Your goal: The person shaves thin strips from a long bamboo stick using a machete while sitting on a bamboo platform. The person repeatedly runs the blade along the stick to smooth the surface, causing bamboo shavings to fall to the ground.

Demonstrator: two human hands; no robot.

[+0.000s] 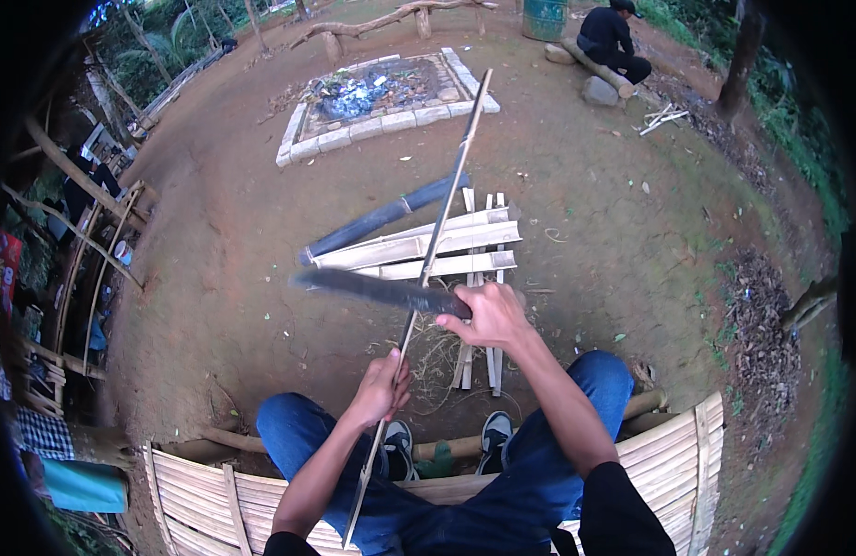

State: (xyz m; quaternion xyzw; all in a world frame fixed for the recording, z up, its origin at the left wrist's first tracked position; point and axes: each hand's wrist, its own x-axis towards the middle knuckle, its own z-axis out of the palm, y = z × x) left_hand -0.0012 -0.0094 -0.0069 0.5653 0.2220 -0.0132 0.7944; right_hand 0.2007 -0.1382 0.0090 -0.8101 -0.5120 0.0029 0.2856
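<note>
My left hand [382, 389] grips a long thin bamboo strip [446, 199] that runs from my lap up toward the far ground. My right hand [491, 315] holds the handle of a big dark-bladed knife [368, 287]; its blade points left and lies across the strip just above my left hand. Below the hands are my knees in blue jeans and my shoes [446, 440].
Split bamboo slats [419, 246] and a dark bamboo tube [382, 218] lie on the dirt in front. A stone-edged ash pit [382, 93] sits farther off. A person in black [613, 42] sits at the back right. I sit on a slatted bamboo bench [673, 445].
</note>
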